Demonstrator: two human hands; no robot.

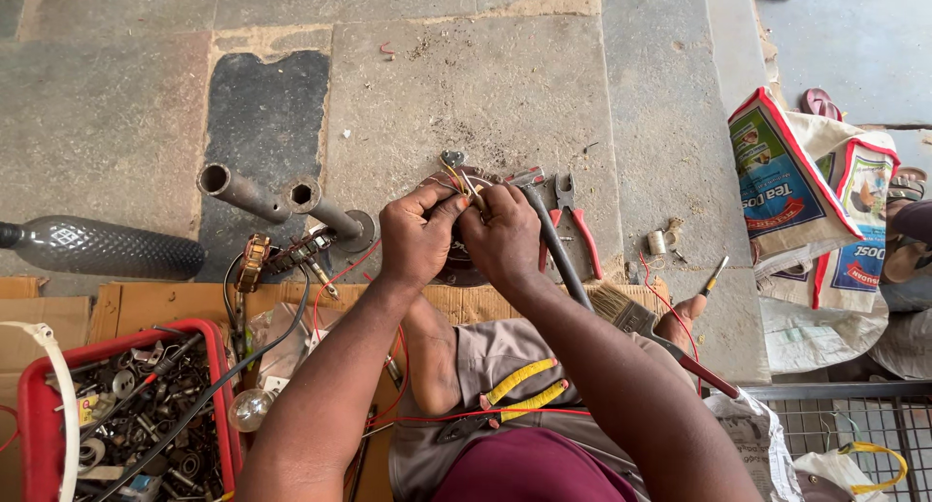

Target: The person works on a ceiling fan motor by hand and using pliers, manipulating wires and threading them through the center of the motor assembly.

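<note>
My left hand (417,238) and my right hand (500,235) meet over a round dark motor part (456,267) on the stone floor. Both pinch thin yellow and red wires (458,180) that rise to a small grey connector (452,158). A hammer (549,230) with a dark handle lies just right of my right hand. Red-handled pliers (578,225) lie beside it. Yellow-handled pliers (519,385) rest on my lap.
Two metal pipes (277,199) and a dark ribbed plastic bottle (107,248) lie at left. A red crate (34,385) holds several metal parts. A glass bulb (250,409), a paintbrush (631,317), a screwdriver (714,276) and printed sacks (806,191) surround me. Cardboard (126,303) lies underneath.
</note>
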